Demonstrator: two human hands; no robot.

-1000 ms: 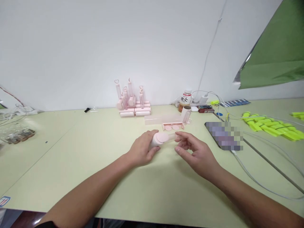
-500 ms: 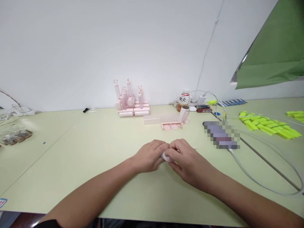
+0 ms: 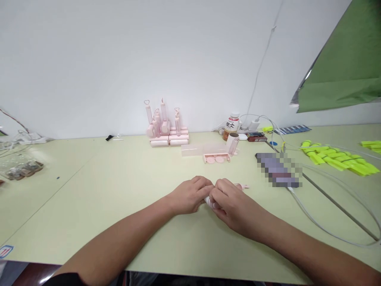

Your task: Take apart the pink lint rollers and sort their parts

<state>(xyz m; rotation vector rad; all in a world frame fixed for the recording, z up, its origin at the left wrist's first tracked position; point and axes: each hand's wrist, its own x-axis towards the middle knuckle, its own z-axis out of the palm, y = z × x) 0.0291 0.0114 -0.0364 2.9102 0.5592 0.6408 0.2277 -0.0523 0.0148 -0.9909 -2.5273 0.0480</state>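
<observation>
Near the front middle of the table, my left hand [image 3: 190, 195] is closed around a small white roll [image 3: 209, 201] that looks like a lint roller's sticky roll. My right hand [image 3: 230, 202] pinches the near end of the same roll, its fingers curled and touching my left hand. Most of the roll is hidden under the fingers. A pink handle piece [image 3: 245, 186] pokes out behind my right hand. Farther back lie an open pink case [image 3: 216, 158] with round discs, a translucent cover [image 3: 192, 150], and an upright roll with a cardboard core [image 3: 231, 143].
Pink lint rollers [image 3: 169, 139] are stacked against the wall. To the right stand a labelled bottle [image 3: 231, 126], a phone [image 3: 275, 169] on a white cable [image 3: 315, 224], and bundled neon-yellow strips [image 3: 339, 156]. Clear packets [image 3: 22, 169] lie at far left.
My right hand's fingers have curled further around the end of the roll. More of the pink handle piece shows behind that hand. The view has shifted slightly.
</observation>
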